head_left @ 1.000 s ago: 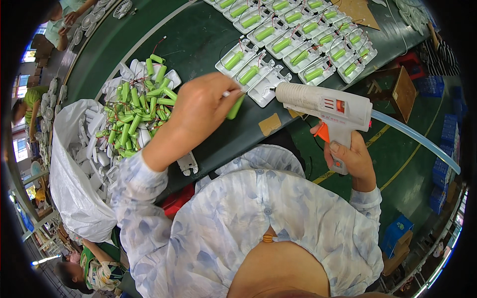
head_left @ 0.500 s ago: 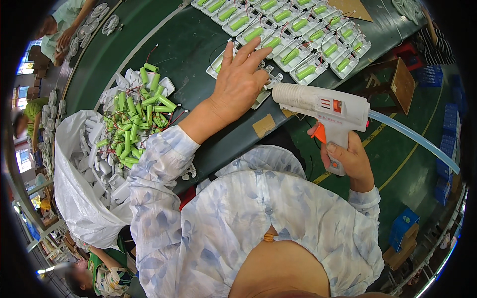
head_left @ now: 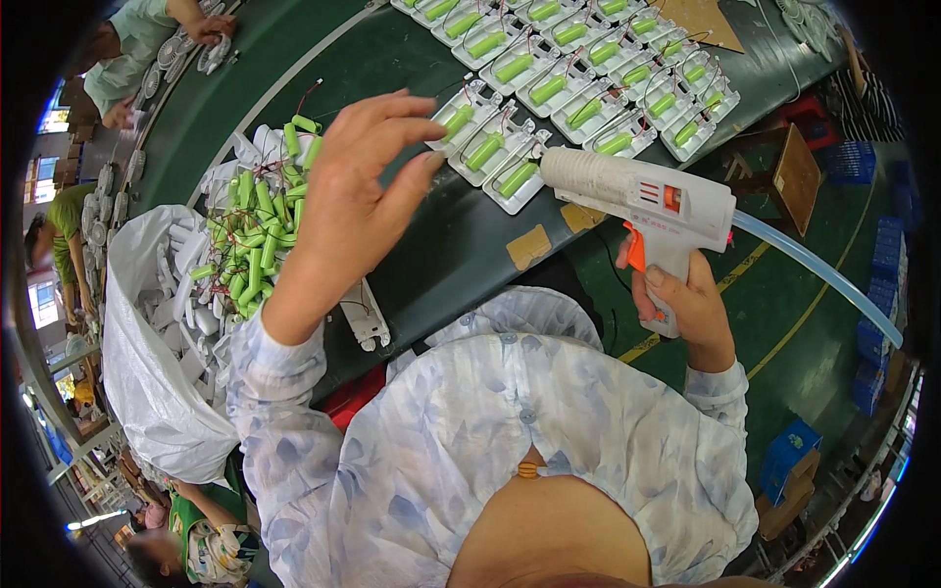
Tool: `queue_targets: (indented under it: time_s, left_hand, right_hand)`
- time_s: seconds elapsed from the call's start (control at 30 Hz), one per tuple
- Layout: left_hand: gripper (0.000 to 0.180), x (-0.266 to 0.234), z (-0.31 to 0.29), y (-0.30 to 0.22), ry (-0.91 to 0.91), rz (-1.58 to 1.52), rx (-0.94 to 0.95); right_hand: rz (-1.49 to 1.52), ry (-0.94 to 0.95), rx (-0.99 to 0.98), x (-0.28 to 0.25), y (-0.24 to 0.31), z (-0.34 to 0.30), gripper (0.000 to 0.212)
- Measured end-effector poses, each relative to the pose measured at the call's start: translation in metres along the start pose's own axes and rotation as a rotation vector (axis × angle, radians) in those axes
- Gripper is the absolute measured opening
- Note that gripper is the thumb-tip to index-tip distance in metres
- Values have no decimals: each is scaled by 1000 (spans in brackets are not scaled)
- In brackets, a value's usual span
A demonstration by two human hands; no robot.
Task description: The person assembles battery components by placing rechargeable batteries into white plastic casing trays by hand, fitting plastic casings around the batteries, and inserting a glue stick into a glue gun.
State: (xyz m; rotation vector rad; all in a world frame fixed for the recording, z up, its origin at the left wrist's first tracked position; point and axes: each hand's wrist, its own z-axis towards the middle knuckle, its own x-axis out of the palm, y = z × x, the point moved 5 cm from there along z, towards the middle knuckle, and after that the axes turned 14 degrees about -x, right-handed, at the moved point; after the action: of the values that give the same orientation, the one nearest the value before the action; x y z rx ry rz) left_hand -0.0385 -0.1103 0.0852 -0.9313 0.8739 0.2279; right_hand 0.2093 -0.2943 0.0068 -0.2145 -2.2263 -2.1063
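Note:
My right hand point(head_left: 694, 306) is wrapped round the handle of a white hot glue gun point(head_left: 632, 196) with an orange trigger. A clear glue stick point(head_left: 818, 269) trails out of its back end. The gun's nozzle is close to the nearest white plastic housing point(head_left: 512, 203), in which a green battery cell point(head_left: 518, 178) lies. Over the dark table my left hand point(head_left: 355, 191) hovers, fingers apart and holding nothing. It is between the rows of housings and a heap of green cells point(head_left: 257, 235) with thin wires, and hides part of that heap.
Several rows of housings with cells point(head_left: 588, 73) cover the far table. A white sack point(head_left: 162, 372) of plastic parts stands at left. Another white housing point(head_left: 365, 316) lies near my left forearm. Cardboard pieces point(head_left: 529, 247) lie along the table edge. Co-workers point(head_left: 147, 44) are at far left.
My left hand has come away from the housings and moved left toward the heap of cells. The nearest housings now show fully. The glue gun has barely moved.

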Motion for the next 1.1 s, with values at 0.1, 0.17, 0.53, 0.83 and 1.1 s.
queue_targets:
  time_s: [0.1,0.17,0.53,0.83,1.1]
  left_hand:
    - [18,-16,-12,16,35,55,-87]
    - [18,-23,-19,27,40,48,-120]
    - [22,-32,-82,33,462,260,-113]
    - [8,-6,-113,34,549,558,91]
    - [13,13,-78,67,171,198,-253]
  right_hand:
    - [10,-46,10,-1,2,-8,44]
    - [-22,-32,18,-4,-3,-10,46]
    - [42,-21,-41,-3,0,-6,56]
    - [67,-49,-53,0,-5,-3,60]
    - [137,-37,-81,4,-6,-2,64]
